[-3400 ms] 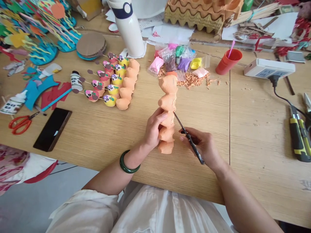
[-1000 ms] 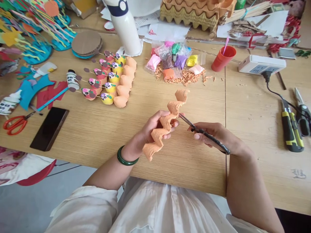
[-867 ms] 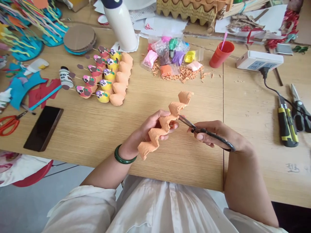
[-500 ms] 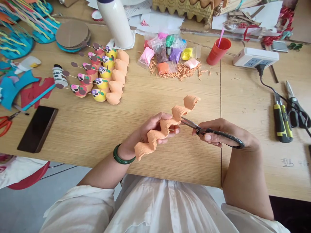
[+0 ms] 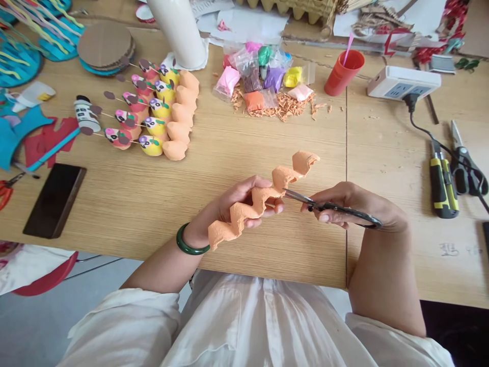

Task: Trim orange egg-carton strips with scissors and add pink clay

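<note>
My left hand (image 5: 244,196) is closed round the middle of an orange egg-carton strip (image 5: 241,215), a row of several joined cups held slantwise above the table. My right hand (image 5: 342,201) grips a pair of black-handled scissors (image 5: 324,206). The scissor blades look nearly closed, and their tips are at the strip's lower right edge, just beside my left fingertips. Whether the tips have paper between them, I cannot tell. Part of my left fingers is hidden behind the strip.
Decorated egg-carton rows (image 5: 153,117) stand at the left, near a phone (image 5: 55,200). Clay packets (image 5: 263,76) lie on orange scraps (image 5: 290,108). A red cup (image 5: 341,75), power strip (image 5: 403,81), yellow-black cutter (image 5: 443,186) and second pair of scissors (image 5: 468,171) are at the right.
The scissor blades have come closer together at the strip's edge, and the handles have narrowed in my right hand. The camera view has shifted slightly.
</note>
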The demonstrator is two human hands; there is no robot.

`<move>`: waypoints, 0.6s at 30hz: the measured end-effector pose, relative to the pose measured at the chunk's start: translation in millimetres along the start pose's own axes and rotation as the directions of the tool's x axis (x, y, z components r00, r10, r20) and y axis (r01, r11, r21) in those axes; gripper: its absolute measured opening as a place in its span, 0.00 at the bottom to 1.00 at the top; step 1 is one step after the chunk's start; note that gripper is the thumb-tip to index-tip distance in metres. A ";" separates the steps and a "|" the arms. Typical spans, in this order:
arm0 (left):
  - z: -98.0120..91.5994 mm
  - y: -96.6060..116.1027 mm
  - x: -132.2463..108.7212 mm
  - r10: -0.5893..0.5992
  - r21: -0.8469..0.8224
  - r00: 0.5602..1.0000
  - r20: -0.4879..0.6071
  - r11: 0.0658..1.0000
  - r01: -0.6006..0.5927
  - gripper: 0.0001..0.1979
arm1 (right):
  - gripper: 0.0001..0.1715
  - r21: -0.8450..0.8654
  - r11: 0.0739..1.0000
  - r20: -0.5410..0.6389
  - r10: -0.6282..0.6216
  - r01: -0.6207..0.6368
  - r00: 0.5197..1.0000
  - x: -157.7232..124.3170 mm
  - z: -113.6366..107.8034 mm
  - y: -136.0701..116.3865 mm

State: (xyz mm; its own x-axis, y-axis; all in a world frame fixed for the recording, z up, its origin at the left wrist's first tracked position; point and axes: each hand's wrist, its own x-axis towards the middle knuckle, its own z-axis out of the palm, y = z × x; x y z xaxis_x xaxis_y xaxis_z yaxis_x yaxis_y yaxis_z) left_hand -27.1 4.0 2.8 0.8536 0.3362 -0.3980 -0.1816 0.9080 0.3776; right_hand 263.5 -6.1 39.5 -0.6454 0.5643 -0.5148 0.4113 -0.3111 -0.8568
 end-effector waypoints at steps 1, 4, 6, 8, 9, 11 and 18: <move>-0.2 -0.2 -0.7 -0.005 0.006 1.000 -0.010 1.000 0.005 0.18 | 0.35 0.001 1.000 0.012 -0.003 0.003 1.000 -0.3 -0.5 0.7; -0.5 -0.4 -1.9 -0.032 0.019 0.999 -0.033 0.999 0.032 0.18 | 0.34 -0.019 1.000 0.031 -0.024 0.025 0.999 -1.8 -1.7 1.9; 0.1 -0.2 -1.8 -0.048 0.019 0.998 -0.029 0.999 0.048 0.18 | 0.33 -0.038 0.998 0.035 -0.043 0.044 0.998 -2.9 -1.8 0.9; 1.0 0.2 -1.5 -0.047 0.024 0.998 -0.029 0.999 0.048 0.18 | 0.31 -0.062 0.996 0.031 -0.068 0.069 0.997 -3.9 -1.3 -1.9; 1.5 0.4 -1.4 -0.046 0.036 0.998 -0.034 0.998 0.047 0.19 | 0.30 -0.080 0.993 0.023 -0.083 0.085 0.996 -4.4 -0.9 -3.7; 2.8 0.8 -1.7 -0.052 0.070 0.998 -0.047 0.996 0.056 0.21 | 0.27 -0.123 0.986 0.012 -0.113 0.114 0.993 -5.4 -0.1 -7.7; 6.6 0.6 -5.2 -0.079 0.131 0.990 -0.120 0.987 0.095 0.22 | 0.29 -0.172 0.982 -0.007 -0.085 0.083 0.996 -4.4 1.9 -13.3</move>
State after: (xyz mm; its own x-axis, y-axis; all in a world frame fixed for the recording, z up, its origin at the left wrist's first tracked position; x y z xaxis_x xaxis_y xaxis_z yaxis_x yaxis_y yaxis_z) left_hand -28.4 1.1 10.7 0.8006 0.2907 -0.5240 -0.0342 0.8952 0.4444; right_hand 259.6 -5.9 53.1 -0.6739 0.5937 -0.4399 0.4613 -0.1271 -0.8781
